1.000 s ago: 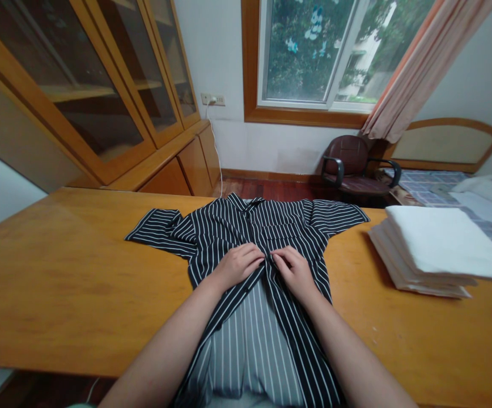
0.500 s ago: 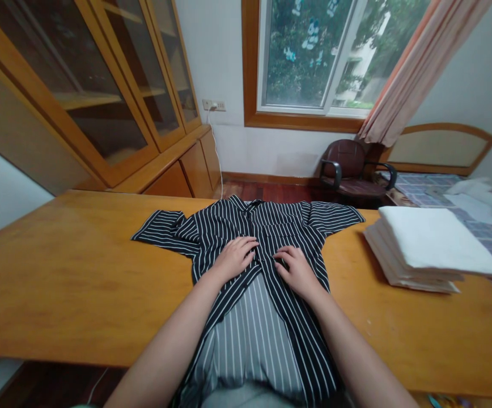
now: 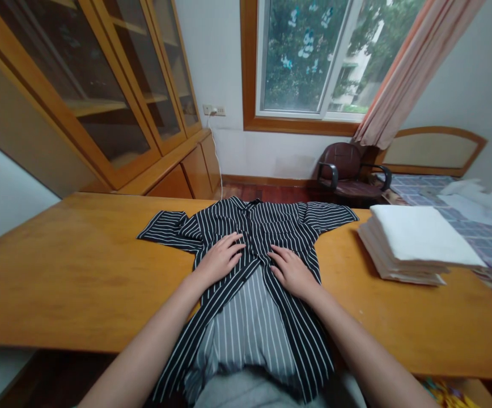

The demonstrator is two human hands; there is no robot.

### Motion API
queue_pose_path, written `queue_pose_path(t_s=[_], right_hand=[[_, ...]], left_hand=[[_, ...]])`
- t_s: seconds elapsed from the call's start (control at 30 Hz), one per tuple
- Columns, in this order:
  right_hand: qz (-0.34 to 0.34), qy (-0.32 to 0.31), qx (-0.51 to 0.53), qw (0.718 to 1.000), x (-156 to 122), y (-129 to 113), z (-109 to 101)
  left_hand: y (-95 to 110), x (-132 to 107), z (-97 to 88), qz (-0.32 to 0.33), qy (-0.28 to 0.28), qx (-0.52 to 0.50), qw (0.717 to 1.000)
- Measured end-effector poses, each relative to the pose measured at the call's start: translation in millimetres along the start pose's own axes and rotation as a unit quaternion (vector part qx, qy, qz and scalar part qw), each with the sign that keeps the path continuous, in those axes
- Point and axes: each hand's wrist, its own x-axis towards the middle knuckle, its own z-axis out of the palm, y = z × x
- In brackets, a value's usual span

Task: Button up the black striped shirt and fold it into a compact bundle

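A black shirt with white stripes [image 3: 267, 224] lies spread on the wooden table [image 3: 80, 272], collar at the far edge and sleeves out to both sides. Its lower front parts in the middle, showing the greyer inside of the back, and the hem hangs over the near edge toward my lap. My left hand [image 3: 220, 259] rests flat on the left front panel, fingers stretched out. On the right front panel lies my right hand [image 3: 292, 271], its fingers apart and slightly bent. Neither hand grips the cloth.
A stack of folded white cloths [image 3: 420, 238] stands on the table at the right. Behind the table are a dark red armchair [image 3: 343, 167], a bed [image 3: 424, 190] and a window [image 3: 301, 62]. A glass-door cabinet [image 3: 135, 96] borders the far left.
My left hand has slid left across the shirt, away from the front opening. The left lower panel now spreads farther left. My right hand stays near the same spot on the cloth.
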Motion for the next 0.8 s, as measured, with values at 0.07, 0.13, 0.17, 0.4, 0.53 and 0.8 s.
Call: queue_pose_path(t_s=[0.07, 0.13, 0.17, 0.4, 0.53, 0.8], right_hand=[[-0.002, 0.004, -0.004, 1.000, 6, 2, 3], [-0.004, 0.008, -0.003, 1.000, 12, 5, 5], [-0.006, 0.008, -0.001, 1.000, 16, 8, 6], [-0.019, 0.004, 0.007, 1.000, 38, 21, 9], [-0.015, 0.017, 0.014, 1.000, 48, 28, 7], [0.008, 0.049, 0.015, 0.999, 54, 33, 1]], left_hand=[[5, -14, 2.0, -0.003, 0.000, 0.005, 1.000], [7, -25, 8.6, -0.016, -0.013, 0.010, 1.000], [6, -28, 12.7, -0.024, -0.021, 0.015, 0.999], [-13, -19, 27.0, -0.042, -0.032, 0.051, 0.997], [-23, -2, 25.1, -0.045, -0.037, 0.055, 0.997], [-39, 16, 27.6, -0.066, -0.052, 0.056, 0.995]])
